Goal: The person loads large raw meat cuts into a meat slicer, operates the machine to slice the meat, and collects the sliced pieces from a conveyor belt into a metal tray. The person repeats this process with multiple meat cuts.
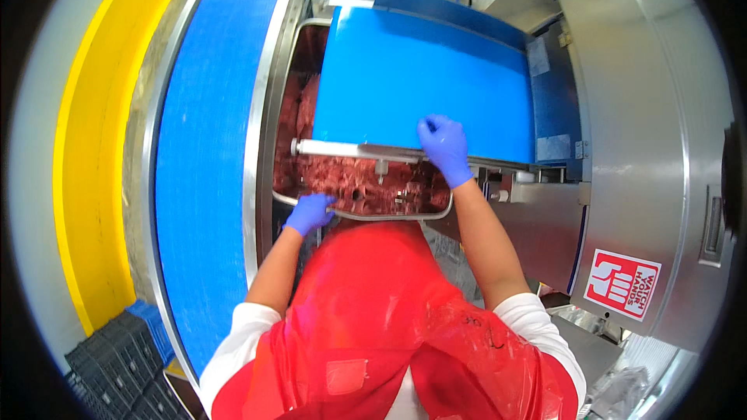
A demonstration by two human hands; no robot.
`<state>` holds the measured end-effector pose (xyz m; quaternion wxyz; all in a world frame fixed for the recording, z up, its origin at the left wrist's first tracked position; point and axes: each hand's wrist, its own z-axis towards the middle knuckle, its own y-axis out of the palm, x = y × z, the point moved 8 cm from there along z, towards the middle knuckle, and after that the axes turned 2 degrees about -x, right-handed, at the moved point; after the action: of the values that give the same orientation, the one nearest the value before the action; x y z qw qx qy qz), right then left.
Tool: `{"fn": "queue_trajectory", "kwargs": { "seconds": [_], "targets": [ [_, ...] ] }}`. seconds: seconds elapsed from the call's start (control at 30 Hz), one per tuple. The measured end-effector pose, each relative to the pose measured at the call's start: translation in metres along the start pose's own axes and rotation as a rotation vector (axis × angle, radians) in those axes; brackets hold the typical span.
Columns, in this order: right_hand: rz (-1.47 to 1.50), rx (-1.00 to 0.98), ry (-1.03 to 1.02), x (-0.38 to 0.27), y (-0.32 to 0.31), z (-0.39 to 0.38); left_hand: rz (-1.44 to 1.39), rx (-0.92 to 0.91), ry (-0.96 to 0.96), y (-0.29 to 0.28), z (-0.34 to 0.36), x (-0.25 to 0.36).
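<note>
A metal tub [377, 216] of raw red meat [350, 178] stands in front of me, partly under a short blue conveyor belt [420, 78]. My left hand [310, 213], in a purple glove, is at the tub's near rim on the left, its fingers bent over the edge. Above the near edge of the belt is my right hand [446, 148], gloved alike. Its fingers are curled in, and whatever they may hold is hidden. A white roller end and a metal bar [334, 148] run along the belt's near side, over the meat.
A long blue conveyor [206, 132] with metal sides runs along my left, beside a yellow barrier [93, 140]. Dark crates [124, 362] are stacked at lower left. A steel machine housing [646, 109] with a red-and-white warning sign [622, 284] stands at right.
</note>
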<state>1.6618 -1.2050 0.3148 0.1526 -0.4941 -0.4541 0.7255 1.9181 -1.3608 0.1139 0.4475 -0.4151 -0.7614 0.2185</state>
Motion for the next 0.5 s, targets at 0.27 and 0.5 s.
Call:
{"fn": "queue_trajectory", "kwargs": {
  "seconds": [0.27, 0.5],
  "targets": [
    [0.026, -0.076, -0.067, 0.011, 0.011, -0.005, -0.288, 0.022, 0.153, 0.027, 0.064, -0.047],
    [0.053, -0.007, 0.054, 0.005, -0.009, -0.008, -0.201, -0.241, -0.108, 0.102, 0.104, -0.113]
  ]
}}
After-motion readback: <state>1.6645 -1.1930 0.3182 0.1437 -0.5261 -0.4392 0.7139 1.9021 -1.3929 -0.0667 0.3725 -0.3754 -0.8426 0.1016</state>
